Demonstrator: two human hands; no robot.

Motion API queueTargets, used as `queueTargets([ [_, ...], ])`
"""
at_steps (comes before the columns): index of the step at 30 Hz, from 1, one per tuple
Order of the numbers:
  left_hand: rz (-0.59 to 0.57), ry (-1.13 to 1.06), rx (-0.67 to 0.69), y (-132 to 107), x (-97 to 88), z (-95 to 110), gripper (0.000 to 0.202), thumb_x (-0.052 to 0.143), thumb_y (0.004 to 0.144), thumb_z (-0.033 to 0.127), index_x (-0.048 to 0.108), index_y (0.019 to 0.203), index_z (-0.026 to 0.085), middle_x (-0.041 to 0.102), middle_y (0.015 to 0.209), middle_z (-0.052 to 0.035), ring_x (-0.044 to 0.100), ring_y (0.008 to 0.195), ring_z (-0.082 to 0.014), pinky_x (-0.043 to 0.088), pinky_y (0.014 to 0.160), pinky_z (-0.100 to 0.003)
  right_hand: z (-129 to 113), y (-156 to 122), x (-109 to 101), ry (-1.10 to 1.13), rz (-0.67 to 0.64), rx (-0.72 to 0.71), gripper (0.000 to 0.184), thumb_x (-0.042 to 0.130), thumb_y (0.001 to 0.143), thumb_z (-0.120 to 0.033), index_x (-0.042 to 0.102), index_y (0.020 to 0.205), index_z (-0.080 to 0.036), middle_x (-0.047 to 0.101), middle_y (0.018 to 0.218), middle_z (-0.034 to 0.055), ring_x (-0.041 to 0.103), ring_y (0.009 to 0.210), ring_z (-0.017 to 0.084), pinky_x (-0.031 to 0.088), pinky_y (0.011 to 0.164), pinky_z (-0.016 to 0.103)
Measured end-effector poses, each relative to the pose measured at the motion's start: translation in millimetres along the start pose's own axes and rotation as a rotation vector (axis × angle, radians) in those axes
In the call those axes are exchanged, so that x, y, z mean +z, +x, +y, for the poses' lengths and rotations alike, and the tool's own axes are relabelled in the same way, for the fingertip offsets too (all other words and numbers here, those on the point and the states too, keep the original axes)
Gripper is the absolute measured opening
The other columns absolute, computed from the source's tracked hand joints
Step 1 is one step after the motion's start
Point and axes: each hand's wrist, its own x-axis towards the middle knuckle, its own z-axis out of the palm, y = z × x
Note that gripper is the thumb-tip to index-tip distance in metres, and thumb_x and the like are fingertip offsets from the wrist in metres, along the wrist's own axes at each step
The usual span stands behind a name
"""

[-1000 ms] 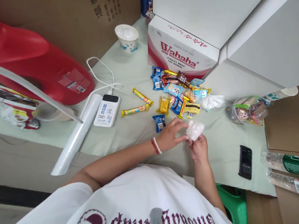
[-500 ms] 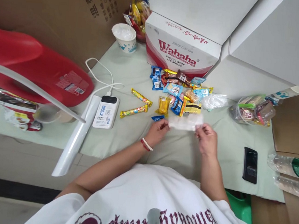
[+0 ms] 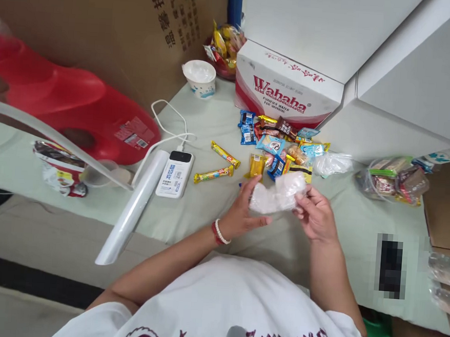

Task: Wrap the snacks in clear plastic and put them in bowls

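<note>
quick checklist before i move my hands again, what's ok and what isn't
1. Right hand has a grip on the plastic: ok, fingers and thumb pinch its right end.
2. Left hand pinching too: not ok, thumb and fingers are spread.
3. Left fingertips touching the plastic: cannot tell, the overlap hides it.
4. Plastic flat: not ok, it is bent and crinkled.
5. Yellow sticks away from both hands: ok, they lie apart, beyond the left hand.
6. Cup upright: ok.

A pale green table point(image 3: 202, 208); grey floor point(image 3: 58, 236) with a dark band point(image 3: 36, 279); white panels point(image 3: 319, 26) rise at the table's far side.
</note>
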Motion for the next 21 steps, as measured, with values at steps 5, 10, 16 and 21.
queueTargets([
  [5,0.003,-0.045,-0.226,-7.2,-19.3,3.4,0.042,0.075,0.083,0.057,0.072,0.092,0.016,0.064,0.079,-0.0018,0.056,0.071,-0.0141,0.047,0.068,-0.027,12.9,-1.4,8.8,-0.131,-0.024,-0.001,0.041,0.091,0.066,-0.046,0.064,0.08,-0.018,0.053,0.065,-0.0056,0.042,0.048,0.005,0.033,0.041,0.017],
  [10,0.22,0.137,-0.234,-27.9,-59.7,7.6,0.026,0.074,0.082,0.041,0.07,0.092,0.017,0.065,0.083,-0.0006,0.055,0.073,-0.0132,0.046,0.069,-0.024,-15.7,38.2,-34.8,-0.435,0.437,-0.462,0.035,0.079,0.077,-0.048,0.065,0.091,-0.019,0.057,0.071,-0.0038,0.046,0.053,0.009,0.04,0.049,0.023],
  [16,0.131,0.551,-0.025,-74.2,-103.3,-2.9,0.017,0.058,0.093,0.027,0.072,0.098,0.02,0.067,0.095,-0.0045,0.063,0.086,-0.017,0.051,0.077,-0.028,-68.4,114.6,-81.8,-1.294,0.632,-0.531,0.031,0.062,0.087,-0.039,0.07,0.107,-0.015,0.068,0.101,0.0133,0.065,0.091,0.026,0.051,0.091,0.043],
  [21,0.091,0.848,0.149,-108.3,-120.2,-21.3,0.022,0.049,0.095,0.015,0.068,0.106,0.02,0.069,0.111,-0.0089,0.068,0.101,-0.0201,0.056,0.087,-0.033,-84.4,148.9,-4.2,-1.521,0.379,-0.641,0.04,0.057,0.094,-0.037,0.069,0.126,-0.018,0.062,0.133,0.0202,0.063,0.108,0.03,0.048,0.096,0.042],
])
